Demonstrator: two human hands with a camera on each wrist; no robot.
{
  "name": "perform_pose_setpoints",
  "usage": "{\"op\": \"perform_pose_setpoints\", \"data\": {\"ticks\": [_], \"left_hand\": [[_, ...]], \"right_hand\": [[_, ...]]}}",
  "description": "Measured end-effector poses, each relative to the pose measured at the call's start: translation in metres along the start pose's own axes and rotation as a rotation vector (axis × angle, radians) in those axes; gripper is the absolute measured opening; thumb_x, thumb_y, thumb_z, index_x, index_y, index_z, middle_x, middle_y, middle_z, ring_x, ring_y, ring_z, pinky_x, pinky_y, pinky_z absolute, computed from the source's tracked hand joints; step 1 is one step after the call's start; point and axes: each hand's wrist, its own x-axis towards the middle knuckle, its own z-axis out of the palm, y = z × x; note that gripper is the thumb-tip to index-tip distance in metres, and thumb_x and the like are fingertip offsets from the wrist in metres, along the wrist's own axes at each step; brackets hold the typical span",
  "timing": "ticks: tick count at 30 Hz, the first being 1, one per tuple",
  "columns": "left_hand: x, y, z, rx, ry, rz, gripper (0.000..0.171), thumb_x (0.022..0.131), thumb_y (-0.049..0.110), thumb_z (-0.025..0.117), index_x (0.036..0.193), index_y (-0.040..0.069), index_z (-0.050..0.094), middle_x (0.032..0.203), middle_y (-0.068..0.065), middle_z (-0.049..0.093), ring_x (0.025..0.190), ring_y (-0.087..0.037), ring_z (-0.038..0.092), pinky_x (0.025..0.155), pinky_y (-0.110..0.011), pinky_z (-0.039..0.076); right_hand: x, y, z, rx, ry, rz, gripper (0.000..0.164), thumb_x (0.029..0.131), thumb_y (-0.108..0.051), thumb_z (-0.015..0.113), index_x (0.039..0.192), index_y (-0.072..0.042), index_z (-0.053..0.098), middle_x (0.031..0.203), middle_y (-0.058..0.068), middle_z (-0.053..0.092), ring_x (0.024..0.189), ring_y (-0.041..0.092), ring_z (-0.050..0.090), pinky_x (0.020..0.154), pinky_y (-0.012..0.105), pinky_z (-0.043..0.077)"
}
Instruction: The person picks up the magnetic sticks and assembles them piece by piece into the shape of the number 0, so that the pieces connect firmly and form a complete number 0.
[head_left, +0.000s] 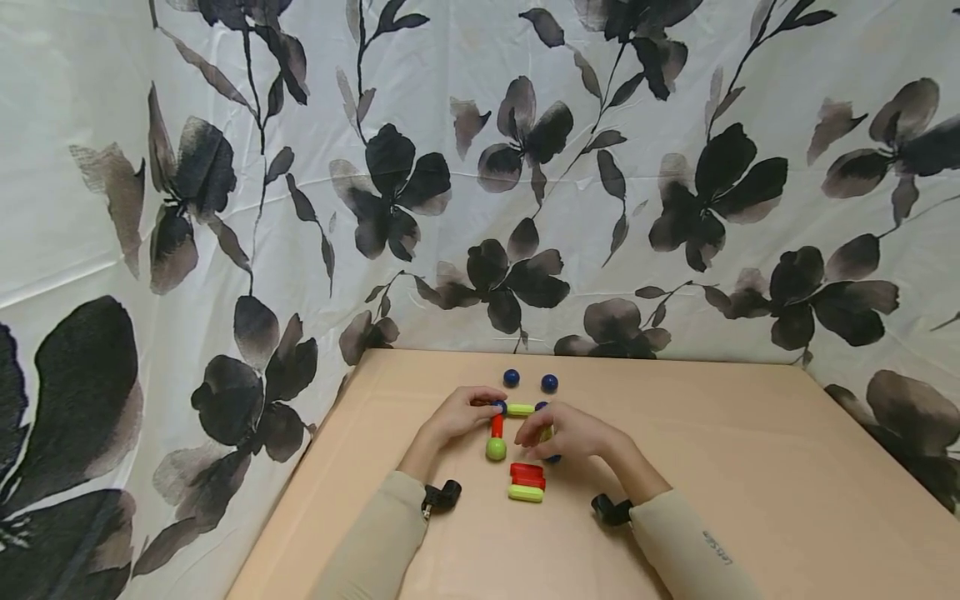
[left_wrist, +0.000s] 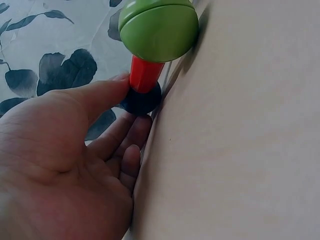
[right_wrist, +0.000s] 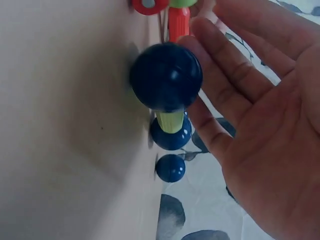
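Note:
My left hand [head_left: 457, 414] pinches a blue ball [left_wrist: 142, 102] between thumb and fingertips at the far left corner of a three-sided frame of rods and balls. From that ball a red rod [head_left: 497, 426] runs toward me to a green ball [head_left: 496, 449]. A yellow-green rod [head_left: 520, 410] joins it to another blue ball [head_left: 541, 406] on the right. Along the right side, a second yellow-green rod [right_wrist: 171, 122] leads to a near blue ball [right_wrist: 166, 76]. My right hand [head_left: 576, 432] is beside that side, fingers extended and loosely bent, partly covering it in the head view.
Two loose blue balls, one on the left [head_left: 512, 378] and one on the right [head_left: 549, 383], sit beyond the frame. Nearer me lie two red rods [head_left: 528, 476] and a yellow-green rod [head_left: 526, 493], side by side. A floral cloth [head_left: 420, 275] hangs behind the table [head_left: 750, 467].

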Motion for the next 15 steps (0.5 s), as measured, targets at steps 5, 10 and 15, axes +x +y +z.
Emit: {"op": "perform_pose_setpoints", "data": {"ticks": [5,10,15], "left_hand": [[0.000,0.003,0.000,0.017,0.004,-0.012,0.030,0.102,0.017,0.068,0.130,0.006,0.072,0.125,-0.008,0.074,0.113,-0.021,0.065,0.101,-0.035,0.052],[0.000,0.003,0.001,0.042,0.012,0.000,0.030,0.102,0.019,0.068,0.129,0.007,0.072,0.123,-0.004,0.074,0.112,-0.018,0.063,0.102,-0.037,0.050],[0.000,0.000,0.002,0.029,0.023,0.001,0.029,0.102,0.018,0.068,0.129,0.007,0.072,0.122,-0.003,0.075,0.112,-0.017,0.063,0.103,-0.038,0.050]], "right_hand": [[0.004,-0.002,0.007,-0.034,-0.057,0.028,0.017,0.090,-0.009,0.081,0.107,-0.014,0.080,0.100,-0.003,0.076,0.089,0.010,0.067,0.080,0.025,0.058],[0.009,-0.005,0.013,-0.102,-0.072,0.036,0.018,0.089,-0.005,0.080,0.103,-0.016,0.079,0.096,-0.005,0.074,0.086,0.006,0.065,0.082,0.022,0.056],[0.013,-0.008,0.020,-0.162,-0.035,0.063,0.017,0.089,-0.004,0.078,0.099,-0.018,0.078,0.091,-0.004,0.073,0.081,0.006,0.062,0.080,0.023,0.055]]}}
